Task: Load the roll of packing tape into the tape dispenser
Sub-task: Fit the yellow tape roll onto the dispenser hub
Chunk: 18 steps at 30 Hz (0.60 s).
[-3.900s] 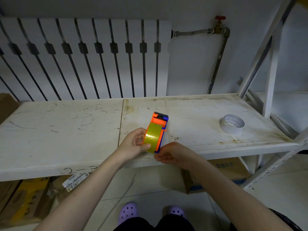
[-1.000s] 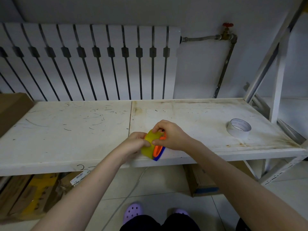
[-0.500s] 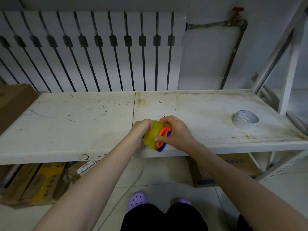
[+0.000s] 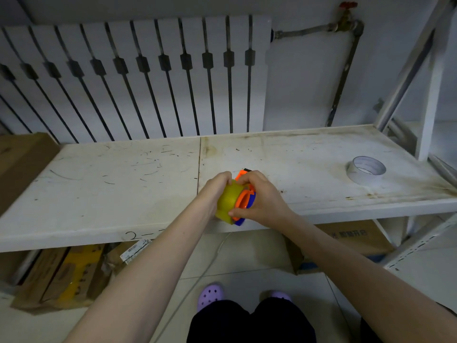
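A yellowish roll of packing tape sits against the orange and blue tape dispenser, both held above the front edge of the white shelf. My left hand wraps the roll from the left, fingers over its top. My right hand grips the dispenser from the right, thumb pressed near the roll's lower edge. The dispenser's orange tip pokes out above my fingers. How far the roll sits on the hub is hidden.
A white roll of tape lies on the shelf at the right. A radiator stands behind. A shelf upright rises at the right. Cardboard boxes lie under the shelf and one at the left.
My right hand has come up from under the dispenser to grip over its side. Both hands have stayed at the shelf's front edge, pressing roll and dispenser closer together.
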Available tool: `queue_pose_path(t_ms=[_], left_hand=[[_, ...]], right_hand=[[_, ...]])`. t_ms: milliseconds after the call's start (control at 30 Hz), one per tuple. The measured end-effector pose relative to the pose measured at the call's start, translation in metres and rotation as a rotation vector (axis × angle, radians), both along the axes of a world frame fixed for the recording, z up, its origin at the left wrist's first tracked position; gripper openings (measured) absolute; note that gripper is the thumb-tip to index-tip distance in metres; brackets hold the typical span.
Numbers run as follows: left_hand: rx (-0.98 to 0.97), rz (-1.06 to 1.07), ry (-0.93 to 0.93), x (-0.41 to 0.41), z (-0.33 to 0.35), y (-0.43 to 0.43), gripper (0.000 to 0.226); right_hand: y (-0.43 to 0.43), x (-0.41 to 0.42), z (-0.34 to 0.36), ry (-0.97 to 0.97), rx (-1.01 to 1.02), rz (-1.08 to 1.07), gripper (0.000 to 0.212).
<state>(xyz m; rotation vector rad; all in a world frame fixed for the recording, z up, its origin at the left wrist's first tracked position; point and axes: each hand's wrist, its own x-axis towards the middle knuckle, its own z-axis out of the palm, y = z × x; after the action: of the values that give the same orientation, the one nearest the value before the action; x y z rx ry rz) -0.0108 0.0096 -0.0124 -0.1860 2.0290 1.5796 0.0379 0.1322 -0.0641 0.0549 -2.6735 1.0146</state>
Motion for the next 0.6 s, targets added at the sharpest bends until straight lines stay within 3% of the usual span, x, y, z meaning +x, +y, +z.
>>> queue_pose_path(t_ms=[133,233,300,367,600], left_hand=[[0.017,0.011,0.003,0.004,-0.008,-0.01,0.012],[0.013,0.007,0.031,0.006,-0.016,-0.017,0.022],[0.027,-0.015,0.02,0.005,-0.015,-0.019,0.017],[-0.008,-0.015,0.017,0.002,-0.01,-0.016,0.008],[0.014,0.035,-0.083,-0.001,0.005,-0.002,0.012]], right_hand=[[0.004,0.0,-0.012,-0.026,0.022,-0.061,0.098],[-0.002,0.001,-0.019,-0.058,0.015,-0.029,0.092],[-0.005,0.0,-0.02,-0.05,-0.005,-0.028,0.092],[-0.007,-0.002,-0.021,0.021,0.058,-0.012,0.093],[-0.01,-0.005,-0.025,0.182,0.226,0.103,0.088]])
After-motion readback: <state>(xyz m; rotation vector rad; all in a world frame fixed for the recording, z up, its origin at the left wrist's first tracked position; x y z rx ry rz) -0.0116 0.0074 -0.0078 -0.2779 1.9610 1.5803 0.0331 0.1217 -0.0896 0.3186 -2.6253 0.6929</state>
